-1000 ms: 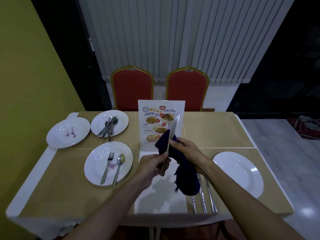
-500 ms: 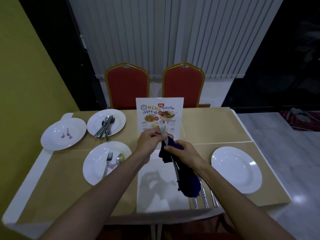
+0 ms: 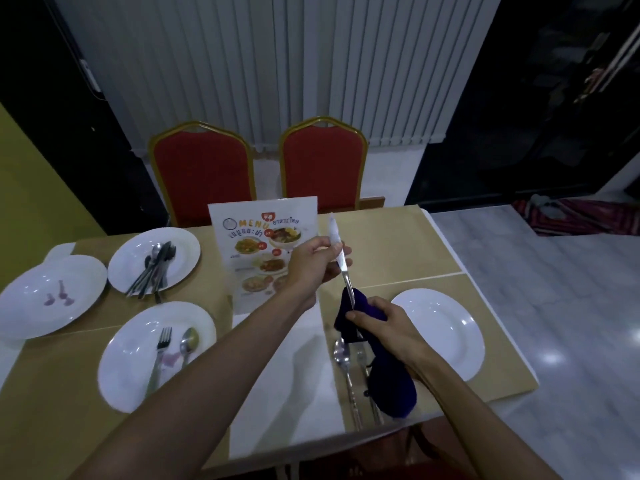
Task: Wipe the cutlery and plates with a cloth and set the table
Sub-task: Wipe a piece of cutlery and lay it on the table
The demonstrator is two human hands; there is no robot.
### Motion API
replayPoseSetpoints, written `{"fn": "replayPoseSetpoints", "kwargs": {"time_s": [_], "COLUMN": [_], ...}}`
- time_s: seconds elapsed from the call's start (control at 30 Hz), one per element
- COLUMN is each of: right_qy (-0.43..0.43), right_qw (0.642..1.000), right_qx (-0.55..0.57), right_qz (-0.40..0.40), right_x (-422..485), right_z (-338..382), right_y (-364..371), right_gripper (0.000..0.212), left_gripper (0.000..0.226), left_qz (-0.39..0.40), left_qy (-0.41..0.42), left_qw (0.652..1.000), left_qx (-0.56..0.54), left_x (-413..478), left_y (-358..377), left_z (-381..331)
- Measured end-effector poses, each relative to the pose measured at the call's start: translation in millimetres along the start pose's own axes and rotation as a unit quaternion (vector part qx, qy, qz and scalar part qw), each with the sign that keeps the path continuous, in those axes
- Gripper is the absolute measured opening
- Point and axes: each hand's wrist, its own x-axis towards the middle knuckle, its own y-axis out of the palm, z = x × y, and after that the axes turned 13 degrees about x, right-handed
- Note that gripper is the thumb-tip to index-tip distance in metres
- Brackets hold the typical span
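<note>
You're wiping knife: left hand fingers pinching blade, right hand clenching cloth round handle. Next, likely: laying it beside spoon.

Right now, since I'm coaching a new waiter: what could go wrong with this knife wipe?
The left hand pinches the knife bare-fingered near its upper, seemingly blade end; a tug from the cloth in the right hand might slip it or cut skin. The cloth's hanging tail dangles close to the laid spoon and fork and may drag them askew.
</note>
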Motion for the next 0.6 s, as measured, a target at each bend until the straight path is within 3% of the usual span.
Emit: {"fn": "replayPoseSetpoints", "kwargs": {"time_s": [0.13,0.3,0.37,0.47,0.53,0.6], "right_qy": [-0.011,0.0,-0.005,-0.03,-0.044,-0.057], "right_qw": [0.999,0.986,0.983,0.982,0.984,0.986], "right_qx": [-0.039,-0.165,-0.169,-0.141,-0.123,-0.11], "right_qz": [-0.014,-0.037,-0.074,-0.12,-0.124,-0.114], "right_x": [30.7,87.1,109.6,152.6,177.3,198.7], "right_z": [5.7,-9.7,-15.0,-14.8,-13.8,-13.1], "right_y": [-46.2,-117.0,-142.0,-170.1,-177.0,-178.2], "right_gripper": [0.025,0.024,0.023,0.022,0.023,0.022], "left_gripper": [0.014,0.024,0.028,0.029,0.017,0.011], "left_qz": [-0.017,-0.019,0.005,0.056,0.097,0.12], "left_qy": [0.017,0.082,0.122,0.115,0.109,0.119], "left_qw": [0.999,0.996,0.992,0.975,0.937,0.869], "left_qx": [-0.025,-0.038,0.032,0.182,0.318,0.465], "left_x": [32.4,88.2,111.3,150.8,173.0,190.2], "left_y": [37.2,78.6,90.0,109.2,114.9,115.2], "left_z": [-12.5,-18.6,-12.6,25.9,60.9,91.9]}}
